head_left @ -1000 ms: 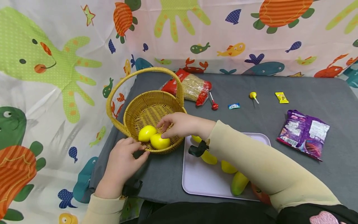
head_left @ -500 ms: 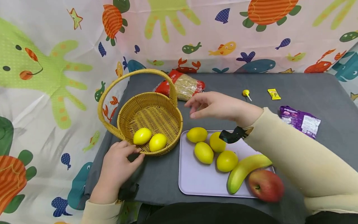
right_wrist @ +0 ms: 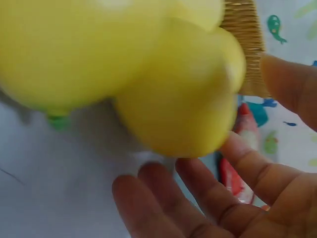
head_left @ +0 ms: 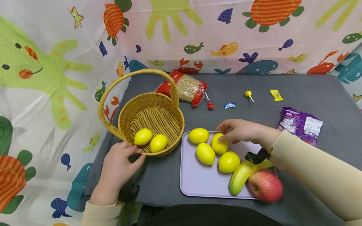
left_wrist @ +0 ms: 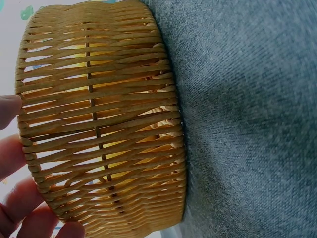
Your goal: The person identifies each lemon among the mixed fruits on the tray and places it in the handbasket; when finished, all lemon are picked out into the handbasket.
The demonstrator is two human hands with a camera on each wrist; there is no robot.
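My left hand [head_left: 120, 168] holds the near rim of a wicker basket [head_left: 162, 117]. In the left wrist view its fingertips sit along the rim of the basket [left_wrist: 133, 124]. Two lemons, one left [head_left: 143, 136] and one right [head_left: 159, 143], lie inside. My right hand [head_left: 244, 130] reaches over a pale purple tray [head_left: 200, 183], thumb and fingers spread about a lemon [head_left: 217, 146] at its back edge. The right wrist view has the fingertips right at that lemon [right_wrist: 178, 99], with the thumb apart. Several other lemons, a banana [head_left: 240, 177] and an apple [head_left: 266, 185] share the tray.
Behind the basket lies a red-and-clear noodle bag [head_left: 188, 88]. A red lollipop [head_left: 210, 105], a blue wrapped candy [head_left: 230, 105], a yellow lollipop [head_left: 248, 94] and a yellow packet [head_left: 276, 95] lie farther back. A purple snack bag [head_left: 301, 125] is at right. Printed curtains border the table.
My right hand has let go of a lemon in the basket, swung right over the table and lowered to the tray's lemons. The left hand stays at the basket rim.
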